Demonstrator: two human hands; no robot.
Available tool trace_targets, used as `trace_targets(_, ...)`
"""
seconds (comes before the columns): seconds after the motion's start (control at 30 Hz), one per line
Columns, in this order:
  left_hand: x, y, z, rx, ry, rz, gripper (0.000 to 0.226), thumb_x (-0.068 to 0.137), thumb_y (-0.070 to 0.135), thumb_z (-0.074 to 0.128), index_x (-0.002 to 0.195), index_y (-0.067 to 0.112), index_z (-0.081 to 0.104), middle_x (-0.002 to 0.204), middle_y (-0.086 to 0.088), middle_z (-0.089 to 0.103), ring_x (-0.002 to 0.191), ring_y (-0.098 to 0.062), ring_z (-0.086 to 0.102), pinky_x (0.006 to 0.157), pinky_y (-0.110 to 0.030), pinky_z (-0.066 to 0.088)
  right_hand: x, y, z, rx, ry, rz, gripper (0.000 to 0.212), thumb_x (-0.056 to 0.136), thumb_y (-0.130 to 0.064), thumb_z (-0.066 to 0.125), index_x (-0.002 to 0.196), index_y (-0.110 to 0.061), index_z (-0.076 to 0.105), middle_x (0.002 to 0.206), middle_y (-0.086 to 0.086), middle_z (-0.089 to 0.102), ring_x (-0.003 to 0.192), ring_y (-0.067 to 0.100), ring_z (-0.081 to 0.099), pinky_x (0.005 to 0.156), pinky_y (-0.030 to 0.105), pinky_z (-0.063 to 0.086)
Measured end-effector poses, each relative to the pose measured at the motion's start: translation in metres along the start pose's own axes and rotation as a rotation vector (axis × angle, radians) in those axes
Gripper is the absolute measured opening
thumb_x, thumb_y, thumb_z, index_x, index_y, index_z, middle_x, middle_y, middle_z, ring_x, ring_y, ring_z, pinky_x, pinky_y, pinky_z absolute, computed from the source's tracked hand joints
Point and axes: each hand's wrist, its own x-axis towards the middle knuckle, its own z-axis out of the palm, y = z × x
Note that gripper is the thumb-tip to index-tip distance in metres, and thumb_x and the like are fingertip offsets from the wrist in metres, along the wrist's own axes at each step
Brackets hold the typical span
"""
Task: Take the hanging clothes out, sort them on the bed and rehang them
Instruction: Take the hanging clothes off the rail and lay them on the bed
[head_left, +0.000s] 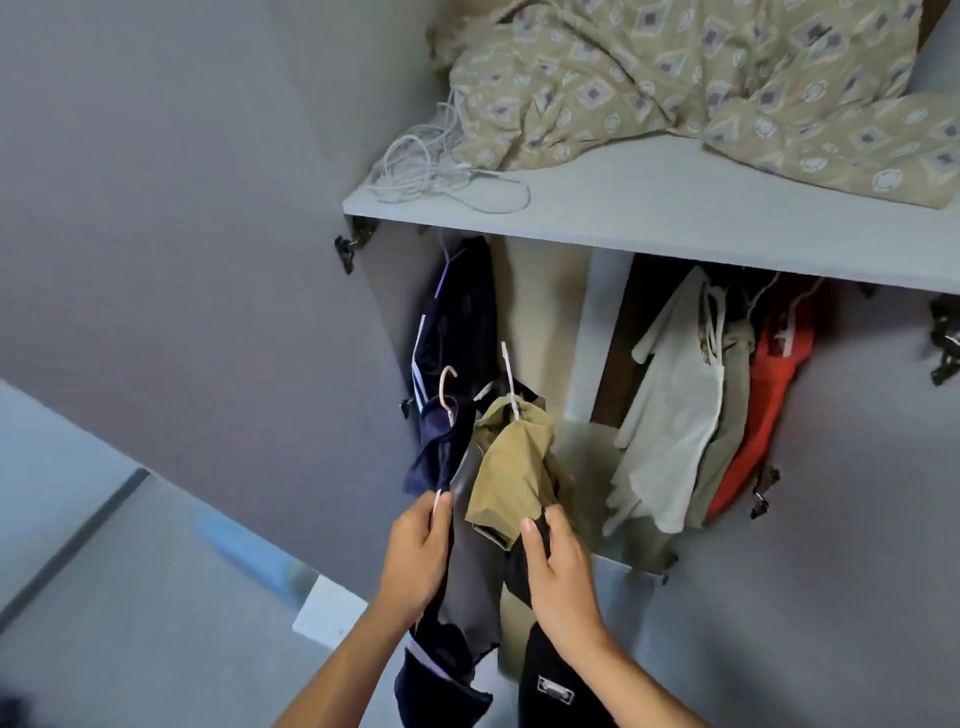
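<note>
I have one view only, from the head camera, wide-angled and bending the straight edges. It sits close in front of an open wardrobe and faces into it, tilted so the front edge of the shelf runs across the upper half. My left hand and right hand enter from the bottom edge, near the lens.

A bunch of garments on hangers, navy garment, grey garment and khaki garment, is held before the wardrobe. A white garment, beige and orange garment are hung inside.
</note>
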Motion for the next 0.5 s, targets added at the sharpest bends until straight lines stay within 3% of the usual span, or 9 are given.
trace_targets(0.03, -0.010, -0.010, -0.011, 0.000, 0.009, -0.019, 0.043, 0.111, 0.031, 0.046, 0.072, 0.015, 0.039, 0.059, 0.014, 0.042, 0.059, -0.005, 0.039, 0.057, -0.021, 0.034, -0.010, 0.003, 0.010, -0.026, -0.005, -0.010, 0.044, 0.108, -0.048, 0.041, 0.122, -0.009, 0.057, 0.107, 0.012, 0.065, 0.101, 0.021, 0.054, 0.091, 0.040, 0.046)
trace_targets(0.1, -0.031, -0.030, -0.033, 0.007, 0.025, -0.054, 0.044, 0.111, 0.032, 0.046, 0.072, 0.015, 0.040, 0.059, 0.015, 0.043, 0.059, -0.005, 0.041, 0.058, -0.022, 0.035, -0.030, 0.010, 0.032, -0.098, -0.001, -0.057, 0.036, 0.105, -0.062, 0.034, 0.100, -0.031, 0.051, 0.084, -0.006, 0.059, 0.080, 0.017, 0.058, 0.075, 0.041, 0.051)
trace_targets(0.17, -0.053, -0.051, -0.055, 0.023, 0.037, -0.080, 0.042, 0.111, 0.031, 0.046, 0.071, 0.020, 0.040, 0.058, 0.015, 0.044, 0.059, -0.005, 0.043, 0.059, -0.022, 0.037, -0.054, 0.013, 0.059, -0.108, -0.030, -0.071, 0.030, 0.105, -0.058, 0.039, 0.088, -0.034, 0.042, 0.072, -0.012, 0.050, 0.068, 0.012, 0.052, 0.063, 0.029, 0.044)
trace_targets(0.3, -0.102, -0.101, -0.103, 0.020, 0.078, -0.122, 0.044, 0.111, 0.033, 0.046, 0.071, 0.016, 0.039, 0.059, 0.012, 0.040, 0.058, -0.005, 0.039, 0.058, -0.023, 0.035, -0.113, -0.001, 0.112, -0.089, -0.127, -0.076, 0.022, 0.108, -0.034, 0.049, 0.087, -0.030, 0.044, 0.074, -0.014, 0.050, 0.074, 0.008, 0.054, 0.065, 0.018, 0.040)
trace_targets(0.4, -0.142, -0.135, -0.140, 0.008, 0.120, -0.172, 0.044, 0.111, 0.035, 0.045, 0.072, 0.016, 0.039, 0.060, 0.013, 0.039, 0.060, -0.006, 0.037, 0.057, -0.025, 0.034, -0.154, -0.006, 0.151, -0.111, -0.246, -0.090, 0.019, 0.109, -0.033, 0.049, 0.090, -0.032, 0.045, 0.085, -0.022, 0.054, 0.081, 0.007, 0.056, 0.068, 0.019, 0.043)
trace_targets(0.5, -0.184, -0.160, -0.174, -0.009, 0.170, -0.212, 0.043, 0.111, 0.033, 0.045, 0.073, 0.014, 0.044, 0.063, 0.009, 0.044, 0.062, -0.007, 0.041, 0.059, -0.026, 0.036, -0.192, -0.005, 0.185, -0.143, -0.360, -0.094, 0.015, 0.108, -0.037, 0.050, 0.096, -0.028, 0.051, 0.086, -0.012, 0.057, 0.089, 0.006, 0.055, 0.074, 0.025, 0.048)
